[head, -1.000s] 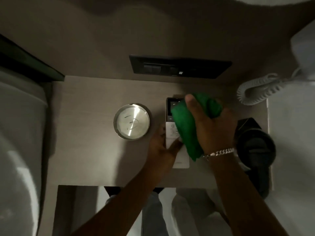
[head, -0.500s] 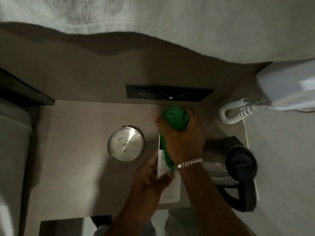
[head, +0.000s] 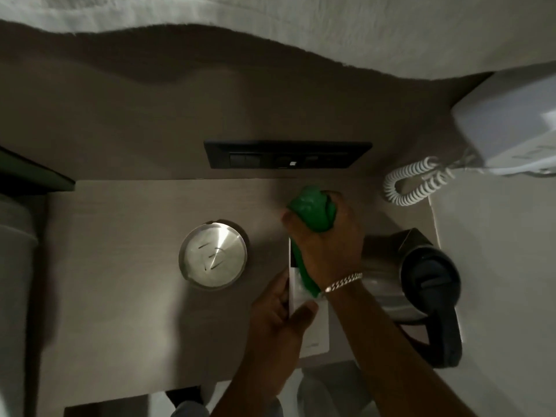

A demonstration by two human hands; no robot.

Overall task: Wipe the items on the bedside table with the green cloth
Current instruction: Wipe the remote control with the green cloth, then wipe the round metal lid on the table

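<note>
A white remote control lies lengthwise on the beige bedside table, right of centre. My right hand is closed around the bunched green cloth and presses it on the remote's far end, which it hides. A strip of cloth trails back under my wrist. My left hand grips the remote's near half from the left side, thumb lying across its face.
A round metal lidded dish stands left of the remote. A steel kettle with a black lid and handle stands at the right edge. A white phone with a coiled cord hangs at the upper right. A dark switch panel lines the wall.
My right hand has pushed the green cloth from the remote's middle up to its far end. My left hand keeps its hold on the remote. The camera view has tilted upward.
</note>
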